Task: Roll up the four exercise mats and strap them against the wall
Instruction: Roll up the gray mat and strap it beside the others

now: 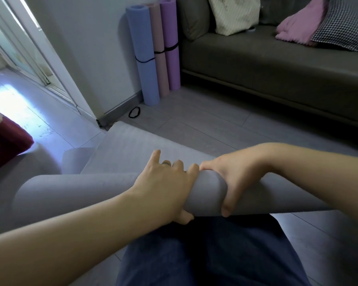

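Item 1, grey mat (87, 193). We record it partly rolled. The roll lies on the floor (215, 124) from 9 o'clock to 3 o'clock, just ahead of the person's jeans (205, 250). Its unrolled part runs flat toward 11 o'clock and ends near the corner of the wall (95, 48).

Item 2, left hand (165, 182). It grips the roll with its fingers curled over the top and its thumb tucked under the near side. The index finger is lifted clear. There is a ring on one finger.

Item 3, right hand (225, 178). It is just beside the left hand, at its 3 o'clock. The fingers wrap the far side and the thumb presses down the near face.

Relative to this double grip, most of the visible roll runs out toward 9 o'clock. The rest passes under the right forearm toward 3 o'clock.

Items 4 to 6, blue mat (143, 38), pink mat (159, 34), purple mat (171, 23). At 12 o'clock we note all three rolled and standing upright against the wall, side by side and touching. Each has a black band (145, 59) around it.

Item 7, loose strap (134, 112). It is a black loop lying on the floor at the foot of the blue mat, apart from the grey mat.

Item 8, sofa (267, 69). It is at 1 to 2 o'clock and holds cushions and a pink blanket (298, 27).

Item 9, red object (6, 143). It is at 9 o'clock, and we cannot tell what it is.
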`<state>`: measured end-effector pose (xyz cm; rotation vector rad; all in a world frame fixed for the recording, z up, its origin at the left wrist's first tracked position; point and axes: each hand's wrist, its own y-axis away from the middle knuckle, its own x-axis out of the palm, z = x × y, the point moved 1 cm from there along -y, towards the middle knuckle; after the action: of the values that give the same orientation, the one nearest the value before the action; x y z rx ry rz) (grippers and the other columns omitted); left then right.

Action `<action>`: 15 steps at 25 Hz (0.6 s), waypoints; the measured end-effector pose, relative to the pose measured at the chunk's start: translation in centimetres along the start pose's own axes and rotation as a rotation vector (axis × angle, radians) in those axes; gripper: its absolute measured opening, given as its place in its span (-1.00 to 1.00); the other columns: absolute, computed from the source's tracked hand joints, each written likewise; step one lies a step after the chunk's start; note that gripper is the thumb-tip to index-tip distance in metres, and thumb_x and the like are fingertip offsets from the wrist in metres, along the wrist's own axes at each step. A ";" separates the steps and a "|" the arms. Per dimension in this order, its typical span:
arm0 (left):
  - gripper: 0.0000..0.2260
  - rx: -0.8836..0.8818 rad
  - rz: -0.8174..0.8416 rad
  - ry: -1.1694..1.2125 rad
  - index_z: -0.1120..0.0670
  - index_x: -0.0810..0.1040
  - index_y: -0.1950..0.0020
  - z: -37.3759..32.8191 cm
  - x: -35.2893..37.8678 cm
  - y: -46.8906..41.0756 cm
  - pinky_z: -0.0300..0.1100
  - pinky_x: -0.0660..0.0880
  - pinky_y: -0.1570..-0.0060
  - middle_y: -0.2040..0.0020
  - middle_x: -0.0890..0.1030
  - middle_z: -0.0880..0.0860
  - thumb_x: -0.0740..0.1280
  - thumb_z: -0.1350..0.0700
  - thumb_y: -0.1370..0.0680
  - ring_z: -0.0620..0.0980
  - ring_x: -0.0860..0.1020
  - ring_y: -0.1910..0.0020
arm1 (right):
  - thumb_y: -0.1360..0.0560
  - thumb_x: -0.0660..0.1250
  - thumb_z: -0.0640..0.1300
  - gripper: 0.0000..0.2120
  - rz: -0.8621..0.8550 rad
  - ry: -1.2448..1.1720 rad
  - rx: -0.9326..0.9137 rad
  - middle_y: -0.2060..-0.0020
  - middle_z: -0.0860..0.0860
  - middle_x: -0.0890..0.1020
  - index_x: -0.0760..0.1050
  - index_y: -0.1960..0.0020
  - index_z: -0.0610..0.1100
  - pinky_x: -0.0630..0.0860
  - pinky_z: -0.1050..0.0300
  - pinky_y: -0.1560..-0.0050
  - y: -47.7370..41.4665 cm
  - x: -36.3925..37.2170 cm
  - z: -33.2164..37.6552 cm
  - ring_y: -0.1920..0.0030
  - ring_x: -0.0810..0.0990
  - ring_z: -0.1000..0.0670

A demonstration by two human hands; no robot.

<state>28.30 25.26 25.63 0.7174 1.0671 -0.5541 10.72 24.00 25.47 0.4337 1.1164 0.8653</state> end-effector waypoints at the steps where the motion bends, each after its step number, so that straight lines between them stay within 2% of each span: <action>1: -0.29 0.013 0.024 0.025 0.03 0.17 -0.35 0.0 0.0 0.1 0.12 0.16 -0.36 -0.13 0.49 0.06 0.30 -0.34 -0.38 0.12 0.52 -0.07 | -0.19 0.61 0.09 -0.28 0.048 -0.012 0.003 -0.06 0.20 0.56 0.32 -0.24 0.19 0.54 0.05 -0.13 -0.3 0.2 0.2 -0.07 0.56 0.13; 3: -0.31 0.034 0.061 0.085 0.02 0.21 -0.31 -0.1 0.7 0.0 0.06 0.27 -0.26 -0.09 0.51 0.05 0.30 -0.35 -0.36 0.11 0.53 -0.02 | -0.22 0.60 0.12 -0.28 0.102 -0.014 0.038 -0.11 0.18 0.54 0.32 -0.27 0.18 0.52 0.03 -0.17 -0.8 1.0 0.4 -0.11 0.54 0.10; 5: -0.32 0.038 0.116 0.160 0.01 0.25 -0.29 0.2 1.5 -0.4 0.03 0.34 -0.18 -0.08 0.53 0.03 0.32 -0.35 -0.35 0.09 0.54 0.00 | -0.26 0.55 0.19 -0.28 0.049 0.029 0.076 -0.16 0.16 0.50 0.27 -0.31 0.17 0.49 0.03 -0.19 -0.2 1.6 0.7 -0.15 0.49 0.08; 6: -0.32 0.038 0.156 0.207 0.00 0.26 -0.29 0.5 1.6 -0.8 0.03 0.36 -0.16 -0.08 0.53 0.03 0.35 -0.34 -0.34 0.09 0.54 0.00 | -0.27 0.51 0.25 -0.24 -0.046 0.097 0.091 -0.20 0.15 0.47 0.22 -0.36 0.17 0.45 0.04 -0.21 0.4 1.8 0.8 -0.18 0.45 0.07; 8: -0.30 0.032 0.289 0.328 -0.02 0.27 -0.32 1.6 1.3 -2.0 -0.04 0.40 -0.09 -0.10 0.54 0.02 0.41 -0.32 -0.32 0.07 0.52 -0.02 | -0.31 0.39 0.33 -0.13 -0.358 0.369 0.089 -0.24 0.09 0.40 0.09 -0.47 0.10 0.34 0.02 -0.26 1.6 2.9 1.0 -0.23 0.37 0.01; 10: -0.31 0.044 0.468 0.495 -0.06 0.30 -0.33 3.2 1.3 -4.0 -0.12 0.42 -0.05 -0.13 0.53 -0.03 0.45 -0.28 -0.32 0.00 0.51 -0.02 | -0.32 0.37 0.32 -0.04 -0.622 0.584 0.051 -0.29 -0.04 0.41 0.03 -0.54 -0.04 0.32 -0.11 -0.28 1.9 5.3 1.4 -0.25 0.40 -0.10; 12: -0.35 0.115 0.623 0.621 -0.09 0.36 -0.31 4.3 1.5 -5.9 -0.11 0.46 -0.16 -0.14 0.56 -0.10 0.46 -0.28 -0.31 -0.06 0.55 -0.07 | -0.17 0.49 0.30 0.13 -0.710 0.671 0.092 -0.26 -0.18 0.47 0.09 -0.52 -0.19 0.39 -0.26 -0.22 0.7 7.7 1.1 -0.18 0.49 -0.20; 13: -0.36 0.154 0.668 0.645 -0.10 0.39 -0.30 4.5 1.6 -6.4 -0.07 0.46 -0.20 -0.13 0.58 -0.10 0.44 -0.29 -0.30 -0.06 0.56 -0.09 | -0.06 0.55 0.29 0.19 -0.770 0.666 0.101 -0.20 -0.22 0.51 0.16 -0.49 -0.23 0.45 -0.26 -0.15 -0.2 8.5 0.7 -0.11 0.54 -0.22; 15: -0.37 0.153 0.690 0.653 -0.09 0.43 -0.28 4.9 1.7 -6.9 -0.04 0.45 -0.23 -0.13 0.59 -0.10 0.41 -0.32 -0.30 -0.06 0.57 -0.10 | 0.02 0.58 0.21 0.12 -0.889 0.594 0.051 -0.08 -0.19 0.57 0.26 -0.40 -0.19 0.54 -0.16 -0.01 -1.8 8.7 -0.4 0.02 0.59 -0.20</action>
<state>26.89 17.00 23.76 1.3811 1.2766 0.2225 12.55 29.66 18.93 -0.3148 1.6786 0.1579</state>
